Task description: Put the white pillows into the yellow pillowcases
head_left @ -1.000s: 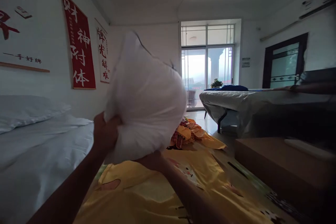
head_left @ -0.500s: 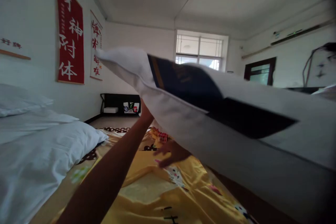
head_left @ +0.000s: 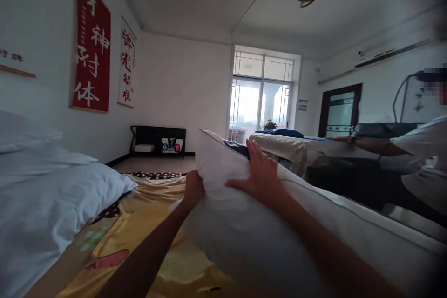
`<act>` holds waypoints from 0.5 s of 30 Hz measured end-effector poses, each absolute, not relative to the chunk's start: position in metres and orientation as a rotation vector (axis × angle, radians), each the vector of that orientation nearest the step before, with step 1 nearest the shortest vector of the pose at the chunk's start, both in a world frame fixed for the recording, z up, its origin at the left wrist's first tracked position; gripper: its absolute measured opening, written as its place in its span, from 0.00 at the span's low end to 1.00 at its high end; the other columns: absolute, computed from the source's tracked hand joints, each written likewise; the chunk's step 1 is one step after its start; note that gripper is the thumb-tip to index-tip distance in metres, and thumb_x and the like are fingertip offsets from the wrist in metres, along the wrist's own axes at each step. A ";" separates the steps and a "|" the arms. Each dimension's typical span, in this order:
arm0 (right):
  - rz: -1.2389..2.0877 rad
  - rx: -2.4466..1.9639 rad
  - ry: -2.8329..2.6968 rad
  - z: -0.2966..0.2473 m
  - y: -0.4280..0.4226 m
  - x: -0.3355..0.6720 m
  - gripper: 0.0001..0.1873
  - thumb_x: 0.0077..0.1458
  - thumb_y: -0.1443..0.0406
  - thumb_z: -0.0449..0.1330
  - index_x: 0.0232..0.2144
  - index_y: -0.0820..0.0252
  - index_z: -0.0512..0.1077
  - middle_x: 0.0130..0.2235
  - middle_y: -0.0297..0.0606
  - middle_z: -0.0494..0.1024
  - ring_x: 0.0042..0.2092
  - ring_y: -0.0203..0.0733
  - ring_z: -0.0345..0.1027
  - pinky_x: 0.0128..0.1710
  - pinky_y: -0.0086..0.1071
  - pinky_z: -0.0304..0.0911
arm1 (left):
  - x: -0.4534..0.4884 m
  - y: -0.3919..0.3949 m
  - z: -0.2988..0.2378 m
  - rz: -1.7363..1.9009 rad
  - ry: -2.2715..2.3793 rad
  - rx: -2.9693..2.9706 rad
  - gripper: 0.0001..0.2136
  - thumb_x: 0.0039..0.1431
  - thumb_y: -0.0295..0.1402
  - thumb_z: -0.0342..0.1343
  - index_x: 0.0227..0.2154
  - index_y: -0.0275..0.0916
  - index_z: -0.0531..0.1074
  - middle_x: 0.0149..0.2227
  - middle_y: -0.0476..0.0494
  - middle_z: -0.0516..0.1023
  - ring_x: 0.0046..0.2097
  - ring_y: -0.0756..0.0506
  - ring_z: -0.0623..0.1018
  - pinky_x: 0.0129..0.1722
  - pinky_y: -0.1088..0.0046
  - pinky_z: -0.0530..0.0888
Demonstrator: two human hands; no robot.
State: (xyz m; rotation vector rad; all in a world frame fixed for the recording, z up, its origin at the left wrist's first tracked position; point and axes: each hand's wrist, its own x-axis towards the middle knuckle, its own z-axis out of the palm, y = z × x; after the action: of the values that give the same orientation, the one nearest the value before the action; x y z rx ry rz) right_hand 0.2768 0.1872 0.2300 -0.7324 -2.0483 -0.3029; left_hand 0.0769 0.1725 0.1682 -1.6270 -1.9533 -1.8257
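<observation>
A large white pillow (head_left: 251, 237) with a dark blue patch lies across the yellow patterned bedsheet (head_left: 139, 228) in front of me. My left hand (head_left: 193, 188) is closed on the pillow's near left edge. My right hand (head_left: 260, 174) rests flat on top of the pillow with its fingers spread. The blue patch is mostly hidden behind my right hand.
White pillows (head_left: 49, 195) are stacked at the left against the wall. Another person in a white shirt (head_left: 424, 158) leans on a second bed (head_left: 314, 146) at the right. A low black shelf (head_left: 159, 139) stands by the far wall, next to the balcony door (head_left: 260, 109).
The pillow has come down from mid-air onto the bed. My right hand has moved from the sheet up onto the pillow's top. My left hand has kept its hold.
</observation>
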 end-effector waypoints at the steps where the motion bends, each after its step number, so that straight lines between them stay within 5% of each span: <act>1: -0.194 -0.791 -2.126 0.230 0.194 0.272 0.62 0.37 0.42 0.66 0.66 0.65 0.46 0.60 0.57 0.63 0.59 0.65 0.57 0.56 0.60 0.49 | 0.075 0.172 0.164 -1.833 -1.940 -1.656 0.08 0.45 0.29 0.49 0.17 0.34 0.70 0.24 0.43 0.75 0.31 0.44 0.72 0.30 0.73 0.67; 7: 0.302 -0.675 -2.280 0.226 0.205 0.257 0.31 0.37 0.63 0.64 0.48 0.63 0.72 0.43 0.45 0.77 0.44 0.53 0.69 0.45 0.43 0.62 | 0.044 0.142 0.139 -1.785 -1.946 -1.898 0.13 0.43 0.32 0.53 0.31 0.33 0.77 0.36 0.39 0.80 0.39 0.39 0.76 0.40 0.67 0.72; 11: 0.682 -0.414 -2.199 0.238 0.230 0.271 0.26 0.31 0.64 0.65 0.39 0.64 0.75 0.36 0.39 0.77 0.39 0.48 0.69 0.38 0.37 0.63 | 0.009 0.109 0.098 -1.683 -2.194 -2.324 0.31 0.47 0.42 0.61 0.55 0.37 0.68 0.52 0.39 0.76 0.51 0.38 0.74 0.48 0.65 0.72; 15: 0.715 -0.380 -2.205 0.245 0.252 0.274 0.17 0.30 0.64 0.66 0.28 0.64 0.73 0.29 0.35 0.74 0.34 0.43 0.67 0.34 0.34 0.61 | 0.006 0.104 0.055 -1.925 -2.510 -2.322 0.38 0.47 0.56 0.59 0.56 0.35 0.66 0.57 0.36 0.71 0.56 0.37 0.72 0.54 0.64 0.69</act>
State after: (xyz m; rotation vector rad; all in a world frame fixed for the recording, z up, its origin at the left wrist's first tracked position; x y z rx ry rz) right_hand 0.2743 0.2518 0.2446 -0.3802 -2.2053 0.7153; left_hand 0.0060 0.1035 0.0550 -2.3219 -2.5101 -1.9247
